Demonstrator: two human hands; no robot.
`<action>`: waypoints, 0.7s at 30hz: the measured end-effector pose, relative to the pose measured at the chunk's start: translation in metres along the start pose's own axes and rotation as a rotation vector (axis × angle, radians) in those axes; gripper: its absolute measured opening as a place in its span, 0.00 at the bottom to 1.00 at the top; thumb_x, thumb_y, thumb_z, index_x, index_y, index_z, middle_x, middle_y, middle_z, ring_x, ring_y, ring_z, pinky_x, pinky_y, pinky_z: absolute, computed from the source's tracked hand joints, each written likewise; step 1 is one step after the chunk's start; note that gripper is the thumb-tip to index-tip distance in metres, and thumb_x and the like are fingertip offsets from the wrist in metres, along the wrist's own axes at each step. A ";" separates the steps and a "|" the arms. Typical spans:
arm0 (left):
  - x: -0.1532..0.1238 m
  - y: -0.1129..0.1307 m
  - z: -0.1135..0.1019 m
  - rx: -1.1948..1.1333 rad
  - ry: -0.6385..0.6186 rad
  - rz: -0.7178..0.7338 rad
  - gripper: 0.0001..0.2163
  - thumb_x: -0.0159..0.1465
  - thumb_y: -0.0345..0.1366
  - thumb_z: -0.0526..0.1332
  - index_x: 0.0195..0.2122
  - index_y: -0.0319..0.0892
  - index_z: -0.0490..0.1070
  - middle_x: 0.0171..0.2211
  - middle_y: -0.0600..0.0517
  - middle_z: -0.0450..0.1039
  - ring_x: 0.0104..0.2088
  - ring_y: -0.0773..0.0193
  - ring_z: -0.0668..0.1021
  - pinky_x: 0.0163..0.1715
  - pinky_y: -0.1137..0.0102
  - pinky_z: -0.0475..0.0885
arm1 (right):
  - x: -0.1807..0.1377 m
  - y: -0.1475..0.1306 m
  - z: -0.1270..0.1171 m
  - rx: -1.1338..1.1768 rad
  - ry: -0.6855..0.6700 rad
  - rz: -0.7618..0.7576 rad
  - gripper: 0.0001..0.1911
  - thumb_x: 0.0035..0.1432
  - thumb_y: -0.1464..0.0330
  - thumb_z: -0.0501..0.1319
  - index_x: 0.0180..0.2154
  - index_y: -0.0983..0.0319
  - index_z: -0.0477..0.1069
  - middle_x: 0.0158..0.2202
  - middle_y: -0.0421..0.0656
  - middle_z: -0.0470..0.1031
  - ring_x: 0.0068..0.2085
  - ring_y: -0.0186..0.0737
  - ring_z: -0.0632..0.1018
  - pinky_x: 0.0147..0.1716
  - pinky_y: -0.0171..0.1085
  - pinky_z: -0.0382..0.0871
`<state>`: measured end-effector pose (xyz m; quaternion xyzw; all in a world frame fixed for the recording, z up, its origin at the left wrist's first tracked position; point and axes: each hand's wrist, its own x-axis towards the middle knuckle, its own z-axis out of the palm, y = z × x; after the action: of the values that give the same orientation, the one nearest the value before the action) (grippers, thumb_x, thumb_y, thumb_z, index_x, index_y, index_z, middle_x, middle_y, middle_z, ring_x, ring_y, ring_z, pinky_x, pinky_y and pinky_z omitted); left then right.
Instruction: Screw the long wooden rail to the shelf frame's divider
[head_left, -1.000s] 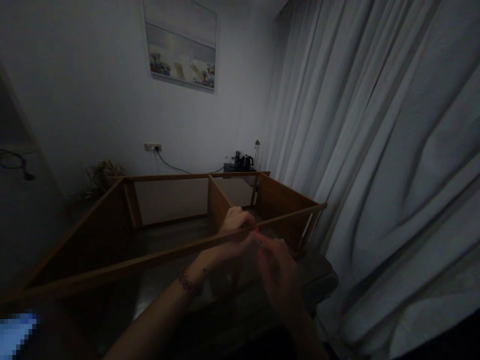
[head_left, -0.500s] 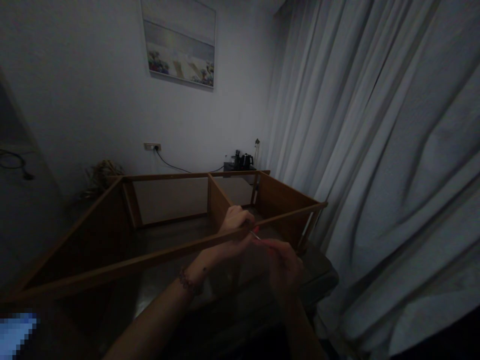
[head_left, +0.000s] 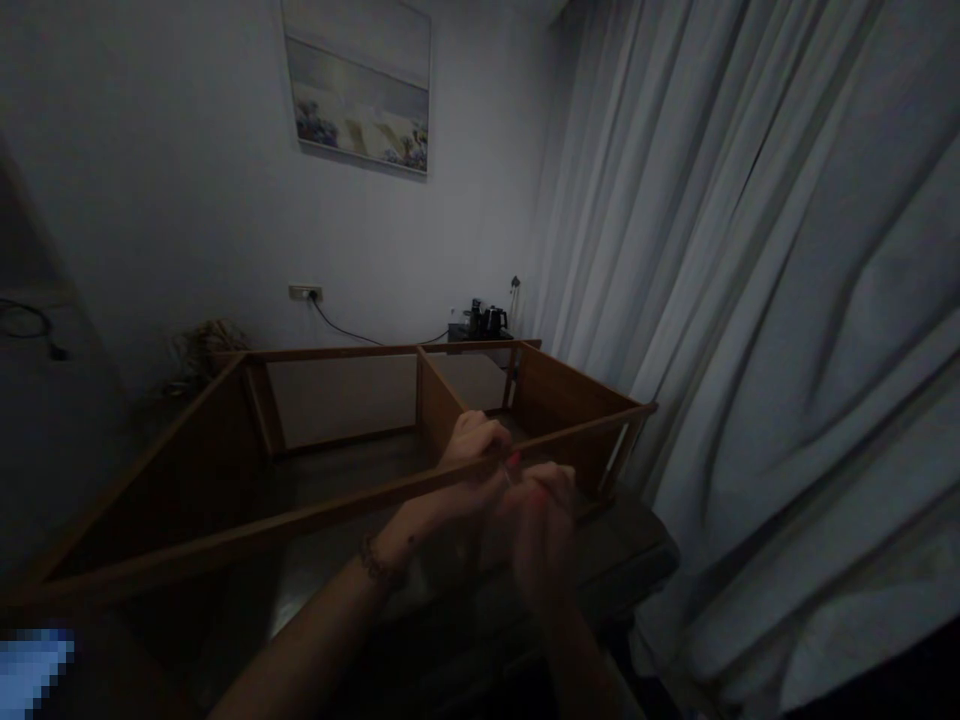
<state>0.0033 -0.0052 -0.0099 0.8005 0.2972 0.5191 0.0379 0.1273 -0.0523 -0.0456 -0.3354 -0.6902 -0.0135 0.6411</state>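
Note:
A wooden frame [head_left: 300, 522] with open compartments lies before me in dim light. My left hand [head_left: 474, 440] is closed around its near rail, by the middle divider [head_left: 442, 385]. A small red spot shows at its fingertips, perhaps a nail. Just right of it and below the rail, my right hand [head_left: 546, 510] is closed and blurred by motion. Its fingers pinch a thin metal tool [head_left: 510, 477], which points at the rail by my left hand. Most of the tool is hidden, so its exact kind is unclear.
The frame rests on a dark padded surface [head_left: 637, 540]. Pale curtains [head_left: 720, 300] hang close on the right. Against the back wall, a black kettle [head_left: 494, 320] stands beyond the frame, and a cable [head_left: 337, 328] runs from a wall socket [head_left: 305, 293].
My right hand has moved left, nearer to my left hand, and its grip looks turned. Less of the metal tool shows. My left hand stays on the rail.

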 end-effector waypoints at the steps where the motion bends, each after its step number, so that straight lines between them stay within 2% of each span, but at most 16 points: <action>1: 0.000 -0.001 0.000 -0.001 0.003 0.018 0.04 0.62 0.34 0.56 0.30 0.44 0.61 0.28 0.53 0.64 0.33 0.61 0.68 0.35 0.65 0.65 | 0.000 -0.001 -0.006 -0.079 0.008 -0.052 0.25 0.72 0.63 0.42 0.28 0.57 0.71 0.29 0.41 0.68 0.36 0.41 0.69 0.37 0.40 0.63; 4: 0.002 -0.003 0.000 0.005 -0.007 0.058 0.04 0.62 0.34 0.56 0.30 0.44 0.61 0.28 0.53 0.65 0.33 0.60 0.68 0.36 0.64 0.65 | 0.003 -0.002 -0.019 -0.212 -0.034 -0.148 0.19 0.71 0.67 0.44 0.44 0.58 0.74 0.32 0.43 0.74 0.33 0.41 0.70 0.37 0.41 0.61; 7: 0.002 -0.004 -0.001 0.013 -0.013 0.058 0.03 0.62 0.33 0.55 0.31 0.44 0.61 0.28 0.51 0.66 0.35 0.59 0.69 0.37 0.63 0.65 | 0.006 -0.007 -0.025 -0.267 -0.094 -0.166 0.15 0.70 0.70 0.49 0.51 0.62 0.70 0.36 0.44 0.77 0.33 0.40 0.71 0.37 0.40 0.60; 10: 0.002 -0.005 0.001 0.010 0.004 0.059 0.04 0.62 0.34 0.54 0.30 0.44 0.61 0.28 0.52 0.65 0.34 0.59 0.68 0.37 0.63 0.65 | 0.010 -0.012 -0.025 -0.379 -0.114 -0.209 0.14 0.69 0.70 0.51 0.51 0.64 0.70 0.33 0.44 0.76 0.33 0.41 0.69 0.38 0.40 0.59; 12: 0.001 -0.007 0.003 0.010 0.012 0.050 0.05 0.62 0.34 0.55 0.29 0.44 0.60 0.28 0.52 0.65 0.33 0.60 0.68 0.36 0.63 0.65 | 0.013 -0.014 -0.026 -0.475 -0.137 -0.291 0.14 0.69 0.72 0.50 0.49 0.62 0.72 0.28 0.42 0.74 0.32 0.42 0.67 0.38 0.41 0.58; 15: -0.001 -0.010 0.006 0.002 0.005 0.017 0.05 0.60 0.32 0.57 0.28 0.44 0.61 0.28 0.53 0.64 0.33 0.60 0.68 0.35 0.65 0.65 | 0.017 -0.014 -0.033 -0.526 -0.267 -0.409 0.13 0.69 0.69 0.51 0.46 0.59 0.74 0.27 0.42 0.72 0.32 0.43 0.65 0.38 0.42 0.56; 18: 0.000 -0.010 0.005 -0.007 -0.031 -0.012 0.04 0.60 0.32 0.58 0.29 0.44 0.63 0.30 0.52 0.66 0.36 0.59 0.68 0.35 0.65 0.65 | 0.019 -0.012 -0.041 -0.378 -0.393 -0.348 0.15 0.69 0.61 0.51 0.44 0.57 0.75 0.31 0.43 0.74 0.35 0.44 0.66 0.38 0.43 0.56; 21: 0.001 -0.008 0.002 -0.010 -0.058 -0.006 0.04 0.61 0.35 0.58 0.29 0.44 0.63 0.29 0.52 0.66 0.36 0.59 0.68 0.37 0.64 0.65 | 0.018 -0.012 -0.043 -0.241 -0.404 -0.206 0.17 0.70 0.62 0.49 0.44 0.54 0.76 0.32 0.41 0.73 0.36 0.42 0.68 0.38 0.43 0.57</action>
<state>0.0019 0.0023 -0.0126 0.8141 0.2958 0.4971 0.0517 0.1607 -0.0727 -0.0167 -0.3334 -0.8281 -0.0937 0.4408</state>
